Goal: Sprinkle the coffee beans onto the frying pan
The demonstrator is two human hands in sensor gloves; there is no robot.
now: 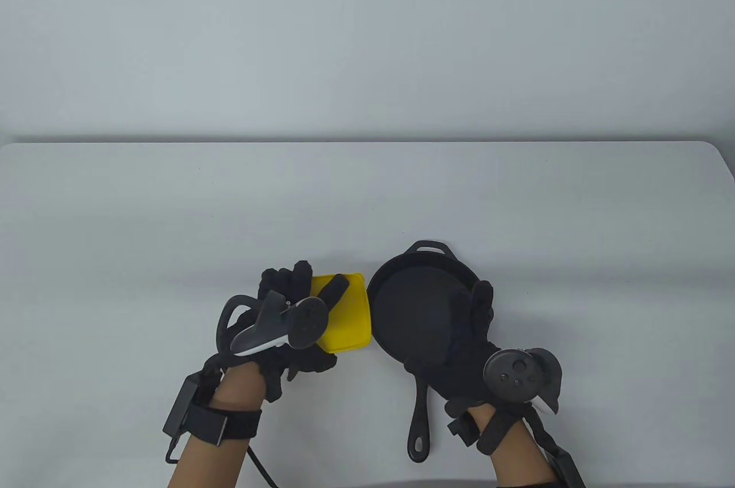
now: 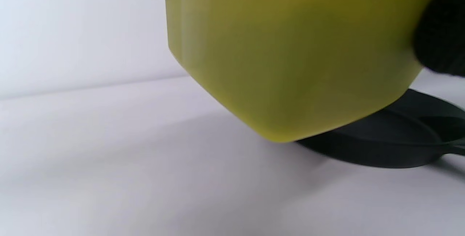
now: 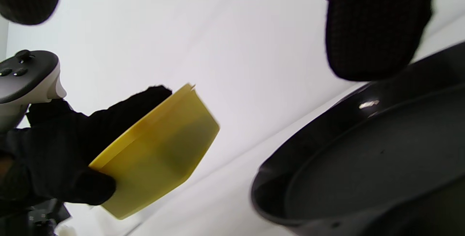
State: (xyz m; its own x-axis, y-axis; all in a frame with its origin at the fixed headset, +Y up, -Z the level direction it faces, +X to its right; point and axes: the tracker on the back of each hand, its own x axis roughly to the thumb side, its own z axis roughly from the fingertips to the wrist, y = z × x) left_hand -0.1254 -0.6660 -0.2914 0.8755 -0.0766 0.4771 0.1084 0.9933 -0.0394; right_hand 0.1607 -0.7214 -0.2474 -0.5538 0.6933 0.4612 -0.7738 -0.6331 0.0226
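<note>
Left grip (image 1: 287,327) round tub (image 1: 347,318) — beside pan (image 1: 422,310)

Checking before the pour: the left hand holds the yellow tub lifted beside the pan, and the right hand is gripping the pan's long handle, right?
Not quite. The right hand rests over the pan itself; the long handle lies free, as the table view shows. The left hand does hold the yellow tub lifted beside it.

White table (image 1: 172,212); black frying pan (image 1: 419,304) on it.
</note>
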